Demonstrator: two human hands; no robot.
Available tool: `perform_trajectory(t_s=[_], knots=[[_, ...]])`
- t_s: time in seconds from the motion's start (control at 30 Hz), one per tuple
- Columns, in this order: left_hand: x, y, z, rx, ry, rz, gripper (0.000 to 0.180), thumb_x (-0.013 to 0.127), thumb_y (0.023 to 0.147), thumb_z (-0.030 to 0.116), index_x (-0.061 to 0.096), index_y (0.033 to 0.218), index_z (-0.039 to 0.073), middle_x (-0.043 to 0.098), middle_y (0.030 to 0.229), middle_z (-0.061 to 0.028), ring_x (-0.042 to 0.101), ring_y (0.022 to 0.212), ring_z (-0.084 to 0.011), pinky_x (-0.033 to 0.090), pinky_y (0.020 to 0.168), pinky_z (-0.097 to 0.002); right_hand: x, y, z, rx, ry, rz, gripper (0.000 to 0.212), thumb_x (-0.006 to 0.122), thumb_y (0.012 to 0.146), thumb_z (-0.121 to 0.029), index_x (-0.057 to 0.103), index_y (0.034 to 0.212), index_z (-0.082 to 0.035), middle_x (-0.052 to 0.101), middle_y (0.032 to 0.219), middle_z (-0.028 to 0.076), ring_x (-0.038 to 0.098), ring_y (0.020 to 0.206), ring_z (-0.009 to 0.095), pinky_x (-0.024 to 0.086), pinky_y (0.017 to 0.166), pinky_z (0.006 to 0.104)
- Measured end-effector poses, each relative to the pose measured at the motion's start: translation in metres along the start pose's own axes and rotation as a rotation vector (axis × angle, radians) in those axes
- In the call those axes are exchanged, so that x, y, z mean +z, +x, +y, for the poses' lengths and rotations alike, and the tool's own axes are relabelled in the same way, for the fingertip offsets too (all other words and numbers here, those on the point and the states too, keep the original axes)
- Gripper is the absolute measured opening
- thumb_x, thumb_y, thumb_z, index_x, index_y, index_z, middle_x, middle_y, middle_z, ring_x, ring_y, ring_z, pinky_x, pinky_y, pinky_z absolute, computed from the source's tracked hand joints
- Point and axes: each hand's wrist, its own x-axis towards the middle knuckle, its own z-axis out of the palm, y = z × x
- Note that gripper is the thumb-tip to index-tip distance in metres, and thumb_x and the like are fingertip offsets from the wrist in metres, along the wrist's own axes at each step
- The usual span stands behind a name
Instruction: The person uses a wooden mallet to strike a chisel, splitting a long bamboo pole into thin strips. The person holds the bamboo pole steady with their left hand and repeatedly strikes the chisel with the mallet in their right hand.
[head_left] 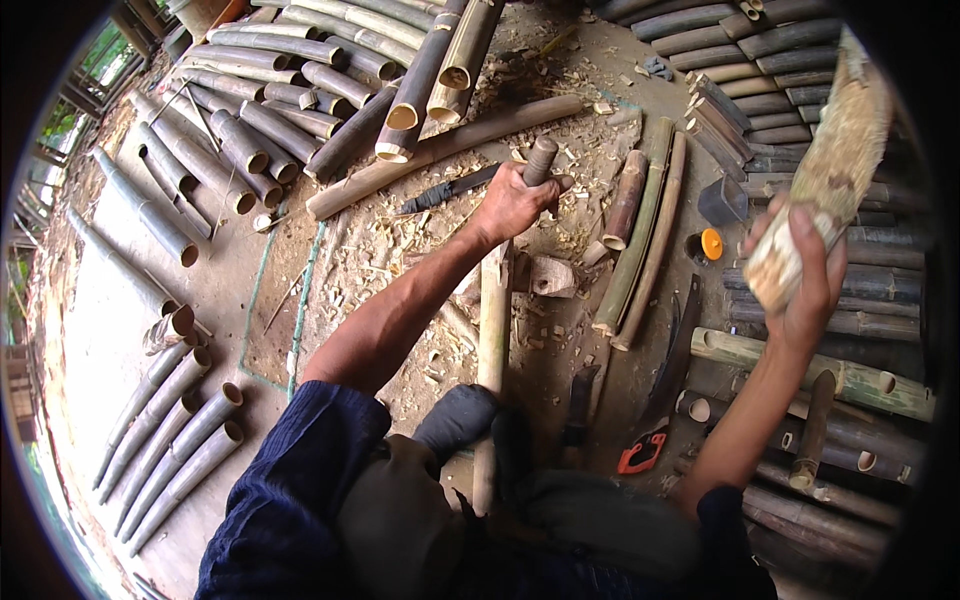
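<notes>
1. At the near left, cut bamboo tubes (188,478) are laid side by side on the ground.
2. Farther off, left of centre, a dark-handled blade (432,196) is seen lying among shavings.
3. At centre, a pale bamboo pole (493,330) is set lengthwise between the feet, its visible far end reaching the wrist of the left hand (518,203).
4. A cylindrical handle (541,160) is enclosed by the left fingers, its top exposed above the fist – its lower end is hidden, so contact with the pole cannot be told.
5. Near and to the right, an orange-handled saw (643,452) is laid on the ground.
6. Farthest right, a rough wood piece (838,150) is gripped at its near end by the right hand (808,268), fingers wrapped around it, well apart from the handle – a striking step is judged to be in hand, and a steady handle and a square hit on its top would be called for.
</notes>
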Motion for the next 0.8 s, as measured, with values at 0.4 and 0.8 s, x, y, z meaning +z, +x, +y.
perform_trajectory(t_s=[0.4, 0.8], knots=[[-0.004, 0.009, -0.001, -0.037, -0.046, 0.048, 0.041, 0.072, 0.096, 0.037, 0.06, 0.071, 0.006, 0.056, 0.062, 0.002, 0.046, 0.053, -0.0068, 0.035, 0.048, -0.0273, 0.074, 0.102, -0.089, -0.068, -0.354, -0.525, 0.05, 0.075, 0.089, -0.028, 0.054, 0.123, 0.003, 0.066, 0.091, 0.009, 0.068, 0.065, 0.014, 0.057, 0.053, 0.0271], [-0.017, 0.007, -0.014, -0.111, -0.021, 0.054, 0.038, 0.073, 0.095, 0.036, 0.064, 0.075, 0.005, 0.059, 0.064, 0.0001, 0.048, 0.053, -0.0069, 0.037, 0.048, -0.027, 0.072, 0.103, -0.021, 0.058, -0.645, -0.598, 0.071, 0.08, 0.076, -0.031, 0.053, 0.131, 0.004, 0.066, 0.103, 0.018, 0.068, 0.081, 0.025, 0.06, 0.072, 0.0328]])
